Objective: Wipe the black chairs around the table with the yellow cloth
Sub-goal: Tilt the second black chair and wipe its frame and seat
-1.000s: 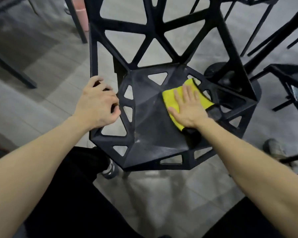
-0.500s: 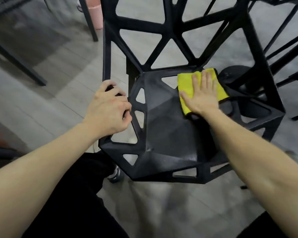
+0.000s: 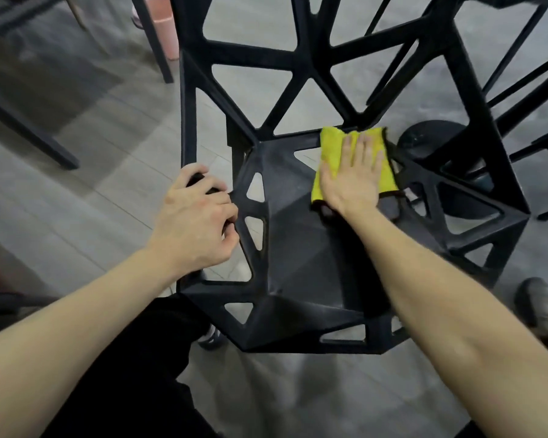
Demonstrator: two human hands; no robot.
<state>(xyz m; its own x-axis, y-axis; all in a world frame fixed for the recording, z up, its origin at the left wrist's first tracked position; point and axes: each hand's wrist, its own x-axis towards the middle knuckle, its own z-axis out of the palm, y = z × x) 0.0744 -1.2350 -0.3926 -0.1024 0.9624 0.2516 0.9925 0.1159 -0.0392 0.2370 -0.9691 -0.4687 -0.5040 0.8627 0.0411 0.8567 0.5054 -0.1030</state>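
A black chair [image 3: 298, 248] stands on the grey floor [image 3: 92, 200], and all places here are given from this chair. Its seat and back are made of flat faces with triangle holes, and the seat looks a little dusty. Behind its back there is a pink bin [image 3: 166, 26]; what is inside cannot be seen. Dark legs of other furniture [image 3: 32, 134] stand on the left, and on the right is a round black base [image 3: 431, 140] with more black chair frames [image 3: 544, 147]. The yellow cloth [image 3: 332, 150] lies at the rear right part of the seat, just under the back. The right hand [image 3: 351, 178] presses on it with straight, flat fingers. The left hand [image 3: 196, 222] grips the left edge of the seat, its fingers curled around the frame. A shoe [image 3: 211, 338] shows under the front edge.
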